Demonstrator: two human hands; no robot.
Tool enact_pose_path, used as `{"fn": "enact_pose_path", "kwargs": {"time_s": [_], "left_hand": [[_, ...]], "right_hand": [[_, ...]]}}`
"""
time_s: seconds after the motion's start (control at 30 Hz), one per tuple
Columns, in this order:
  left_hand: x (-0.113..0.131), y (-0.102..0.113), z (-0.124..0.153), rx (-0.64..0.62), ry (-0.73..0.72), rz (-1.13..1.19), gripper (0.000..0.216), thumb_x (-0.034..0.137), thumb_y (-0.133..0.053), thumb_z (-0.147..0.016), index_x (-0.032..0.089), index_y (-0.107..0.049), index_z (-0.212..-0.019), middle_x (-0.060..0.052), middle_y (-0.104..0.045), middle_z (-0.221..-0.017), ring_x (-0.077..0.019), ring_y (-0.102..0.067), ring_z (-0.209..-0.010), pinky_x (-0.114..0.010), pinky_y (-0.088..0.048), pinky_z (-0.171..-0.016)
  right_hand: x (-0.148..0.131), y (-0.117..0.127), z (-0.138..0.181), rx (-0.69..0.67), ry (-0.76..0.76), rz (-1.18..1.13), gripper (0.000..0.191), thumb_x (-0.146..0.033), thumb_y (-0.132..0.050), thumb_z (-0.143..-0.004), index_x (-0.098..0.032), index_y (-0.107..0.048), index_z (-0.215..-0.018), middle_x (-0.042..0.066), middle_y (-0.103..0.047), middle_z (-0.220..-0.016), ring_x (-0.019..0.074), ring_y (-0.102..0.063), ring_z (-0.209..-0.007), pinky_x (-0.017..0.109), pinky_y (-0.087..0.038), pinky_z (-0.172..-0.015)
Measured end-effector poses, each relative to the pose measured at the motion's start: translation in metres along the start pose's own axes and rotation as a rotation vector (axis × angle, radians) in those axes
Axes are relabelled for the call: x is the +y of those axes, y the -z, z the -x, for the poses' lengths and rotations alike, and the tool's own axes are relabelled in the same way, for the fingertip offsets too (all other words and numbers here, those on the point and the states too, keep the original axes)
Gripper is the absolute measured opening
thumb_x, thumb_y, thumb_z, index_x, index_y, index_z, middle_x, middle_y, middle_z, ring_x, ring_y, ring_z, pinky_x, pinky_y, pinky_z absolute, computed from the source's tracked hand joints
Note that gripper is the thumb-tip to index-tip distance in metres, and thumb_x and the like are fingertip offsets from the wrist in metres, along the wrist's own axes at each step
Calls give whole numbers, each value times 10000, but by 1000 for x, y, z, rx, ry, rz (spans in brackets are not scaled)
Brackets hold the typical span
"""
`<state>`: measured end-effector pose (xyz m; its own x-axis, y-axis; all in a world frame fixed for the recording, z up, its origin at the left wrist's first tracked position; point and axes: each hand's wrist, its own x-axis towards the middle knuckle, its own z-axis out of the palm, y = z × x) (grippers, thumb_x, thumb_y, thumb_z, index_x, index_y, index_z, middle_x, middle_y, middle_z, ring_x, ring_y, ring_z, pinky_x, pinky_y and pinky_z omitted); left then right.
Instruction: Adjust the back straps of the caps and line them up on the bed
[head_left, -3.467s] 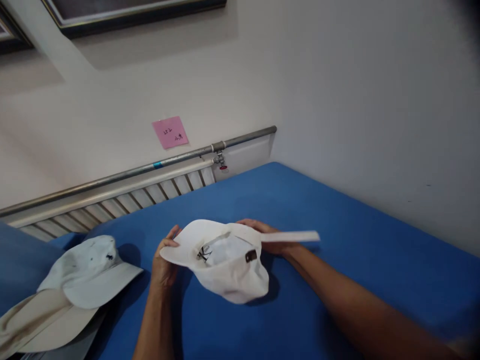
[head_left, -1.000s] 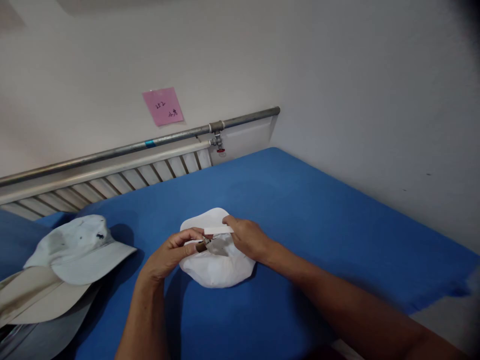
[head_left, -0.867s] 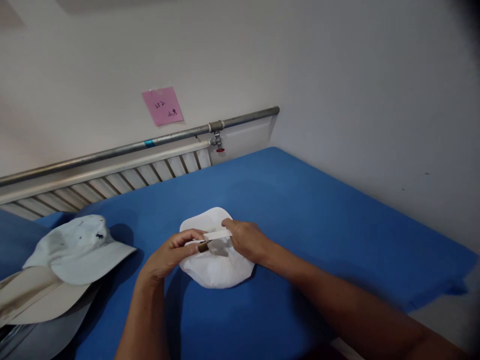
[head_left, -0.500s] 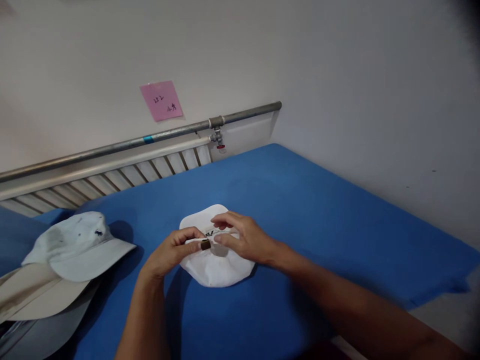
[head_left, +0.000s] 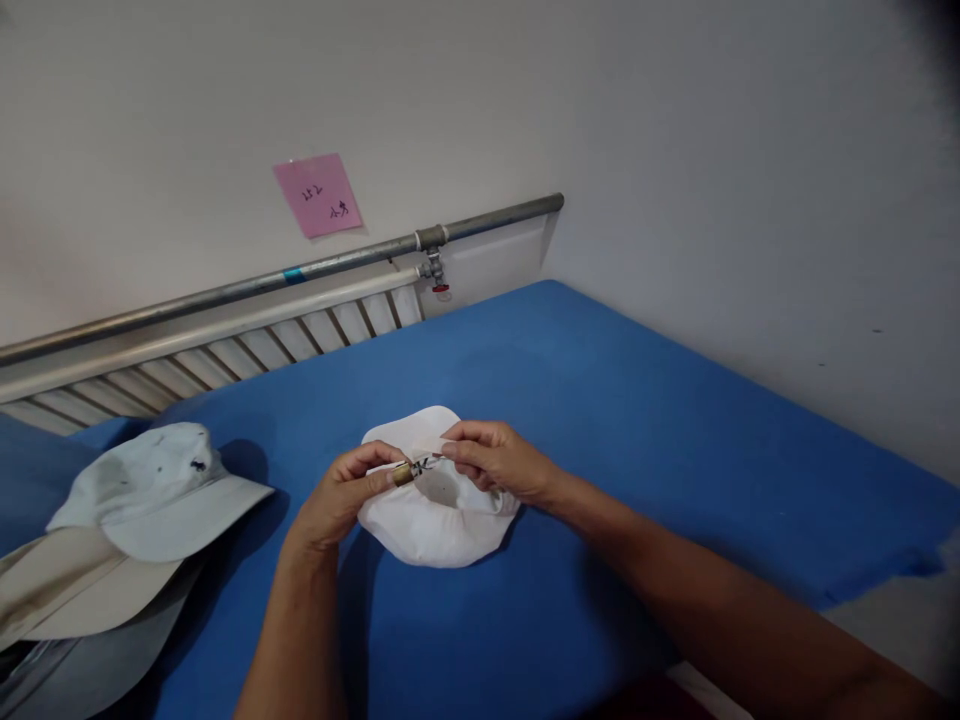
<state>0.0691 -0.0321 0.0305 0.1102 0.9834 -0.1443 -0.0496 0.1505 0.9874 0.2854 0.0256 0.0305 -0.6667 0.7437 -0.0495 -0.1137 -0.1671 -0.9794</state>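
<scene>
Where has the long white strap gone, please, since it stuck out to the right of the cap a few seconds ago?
Yes, it moved: the strap no longer sticks out; it sits pulled in over the white cap, pinched between both hands beside the buckle.

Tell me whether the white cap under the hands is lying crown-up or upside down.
Upside down: the white cap rests crown-down on the blue cover, its hollow facing up between the left hand and right hand.

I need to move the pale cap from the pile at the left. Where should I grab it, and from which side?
Take the pale cap by its brim, coming from the right. The brim is flat and stiff-looking and juts out past the caps below toward open blue cloth, so fingers could probably pinch it top and bottom. The crown is rounded and soft, a poorer hold.
</scene>
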Motion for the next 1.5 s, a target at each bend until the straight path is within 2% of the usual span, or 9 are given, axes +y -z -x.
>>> {"fn": "enact_pose_path", "kwargs": {"time_s": [0.07, 0.2, 0.27, 0.47, 0.9, 1.13, 1.23, 1.5], "left_hand": [[-1, -1, 0, 26, -5, 43, 184, 300, -782, -660, 163, -706, -757, -12, -669, -671, -88, -556, -526, -188, -402, -495], [-1, -6, -2, 38, -19, 101, 192, 286, -813, -603, 160, -709, -703, -10, -675, -655, -86, -563, -519, -184, -411, -495], [-1, -9, -3, 45, -16, 121, 204, 288, -821, -581, 160, -705, -690, -2, -663, -625, -83, -551, -496, -183, -403, -479], [-1, -13, -5, 48, -17, 146, 245, 312, -832, -540, 152, -696, -665, 8, -641, -585, -72, -514, -454, -184, -378, -450], [-3, -11, -6, 19, 19, 174, 213, 287, -822, -566, 154, -708, -687, 6, -644, -564, -71, -510, -439, -178, -364, -440], [-3, -14, -6, -9, 11, 212, 200, 264, -822, -579, 155, -712, -706, 4, -649, -579, -70, -530, -449, -163, -379, -441], [-3, -15, -7, 14, -30, 240, 208, 248, -828, -573, 170, -717, -731, 12, -653, -604, -69, -550, -472, -155, -396, -457], [-1, -18, -8, 97, -59, 212, 169, 214, -823, -552, 184, -722, -685, 14, -684, -652, -79, -585, -538, -159, -433, -510]], "right_hand": [[3, 1, -1, -39, -20, -76, 205, -363, -631, -754, -166, -592, -797, -87, -415, -497, 37, -291, -405, 185, -203, -402], [10, 0, -3, -79, 30, -73, 200, -339, -643, -726, -145, -601, -701, -42, -520, -549, 56, -440, -479, 200, -327, -475], [12, -1, -4, -95, 45, -48, 193, -330, -635, -731, -140, -613, -701, -31, -545, -571, 64, -468, -512, 206, -344, -503], [13, -2, -2, -117, 45, 8, 193, -332, -622, -750, -142, -616, -723, -38, -534, -567, 65, -457, -517, 211, -320, -506], [10, 0, 0, -111, 33, 112, 161, -302, -586, -756, -144, -620, -748, -36, -527, -581, 68, -444, -525, 214, -291, -508], [12, -2, 0, -108, 121, 142, 170, -306, -579, -789, -142, -624, -776, -40, -501, -589, 76, -435, -545, 222, -337, -548], [9, -4, 1, -67, 141, 148, 181, -309, -575, -794, -140, -615, -746, -40, -499, -582, 75, -435, -546, 225, -341, -559], [4, -9, 4, -10, 79, 128, 143, -266, -575, -778, -147, -601, -704, -49, -490, -552, 66, -413, -510, 219, -321, -526]]}}
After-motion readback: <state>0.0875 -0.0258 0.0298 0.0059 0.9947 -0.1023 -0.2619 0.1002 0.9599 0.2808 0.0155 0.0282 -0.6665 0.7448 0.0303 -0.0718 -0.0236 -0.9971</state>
